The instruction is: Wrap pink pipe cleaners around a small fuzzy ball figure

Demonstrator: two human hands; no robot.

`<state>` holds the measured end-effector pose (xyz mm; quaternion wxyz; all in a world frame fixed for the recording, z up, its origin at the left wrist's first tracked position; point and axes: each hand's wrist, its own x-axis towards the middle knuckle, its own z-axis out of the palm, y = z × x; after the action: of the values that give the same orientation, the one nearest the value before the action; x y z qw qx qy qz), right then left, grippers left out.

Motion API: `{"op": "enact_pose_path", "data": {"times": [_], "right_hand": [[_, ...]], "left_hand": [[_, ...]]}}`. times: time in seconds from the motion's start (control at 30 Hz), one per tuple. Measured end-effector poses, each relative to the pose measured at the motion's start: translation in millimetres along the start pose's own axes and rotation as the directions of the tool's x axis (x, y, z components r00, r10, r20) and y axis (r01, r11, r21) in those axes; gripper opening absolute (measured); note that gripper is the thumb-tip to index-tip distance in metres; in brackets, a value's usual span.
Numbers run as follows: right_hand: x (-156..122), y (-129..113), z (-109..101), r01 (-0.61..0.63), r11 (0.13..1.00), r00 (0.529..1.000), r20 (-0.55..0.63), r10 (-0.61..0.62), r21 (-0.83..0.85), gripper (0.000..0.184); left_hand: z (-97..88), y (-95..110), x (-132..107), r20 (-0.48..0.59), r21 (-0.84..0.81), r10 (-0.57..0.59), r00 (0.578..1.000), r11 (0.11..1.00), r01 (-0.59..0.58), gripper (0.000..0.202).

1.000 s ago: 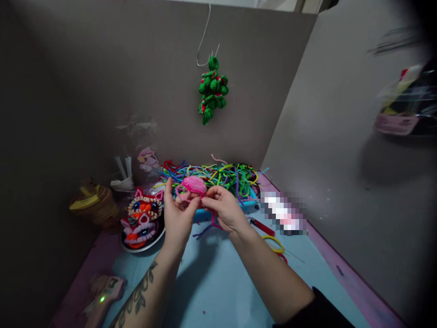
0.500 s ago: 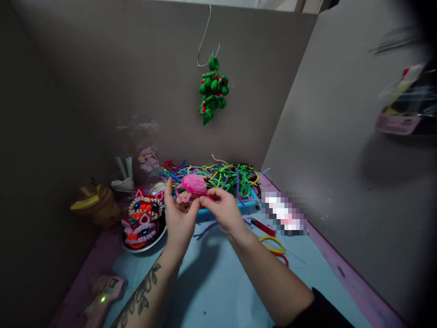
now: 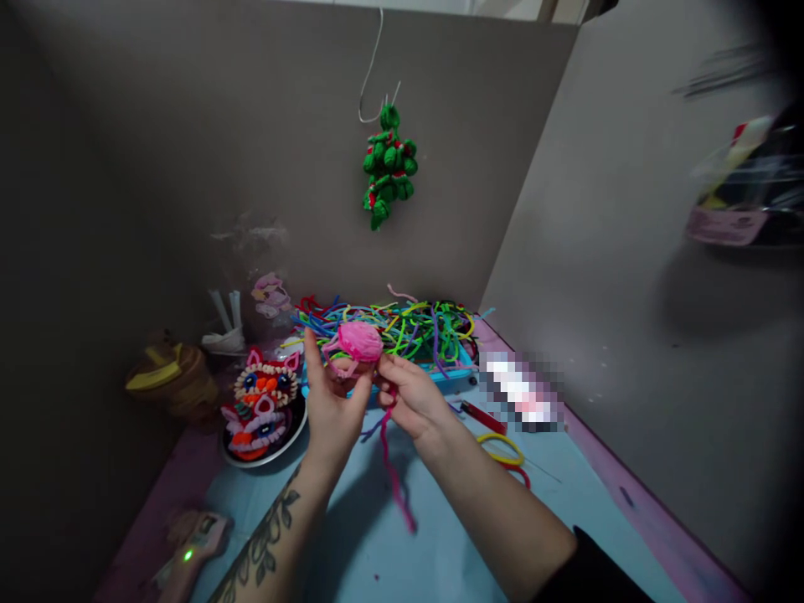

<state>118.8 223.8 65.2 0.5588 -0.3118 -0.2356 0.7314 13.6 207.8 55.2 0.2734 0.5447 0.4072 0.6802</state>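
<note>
Between my two hands is a pink piece of pipe-cleaner work [image 3: 360, 341], a rounded body with thin looped strands at its left. My left hand [image 3: 336, 410] holds it from the left and below, index finger raised, thumb against its underside. At its lower right, the fingers of my right hand [image 3: 414, 398] pinch a magenta pipe cleaner [image 3: 393, 469], whose loose end dangles toward the table. Just behind the hands stands a blue tray [image 3: 449, 383] heaped with pipe cleaners [image 3: 433, 327] of many colours.
A bowl [image 3: 276, 456] with pipe-cleaner animal faces [image 3: 267, 381] stands left. A glue gun [image 3: 198, 544] with a green light lies front left. To the right are a red lighter [image 3: 483, 417] and yellow-red scissors [image 3: 502, 450]. A green ornament [image 3: 389, 167] hangs from a wire.
The magenta pipe cleaner's end now hangs down below my right hand, where it was not showing before. The pink piece has turned slightly between my hands.
</note>
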Motion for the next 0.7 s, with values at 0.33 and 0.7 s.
{"op": "enact_pose_path", "data": {"times": [0.33,0.7], "right_hand": [[3.8,16.8,0.2,0.136,0.988,0.986,-0.109,-0.127,0.079,0.026],[-7.6,7.5,10.5,0.292,0.941,0.952,-0.044,-0.303,-0.17,0.028]], "left_hand": [[7.3,-2.3,-7.5,-0.005,-0.002,-0.057,0.998,0.998,0.057,0.104],[2.2,2.9,3.5,-0.1,-0.233,-0.255,0.962,0.946,0.227,0.104]]}}
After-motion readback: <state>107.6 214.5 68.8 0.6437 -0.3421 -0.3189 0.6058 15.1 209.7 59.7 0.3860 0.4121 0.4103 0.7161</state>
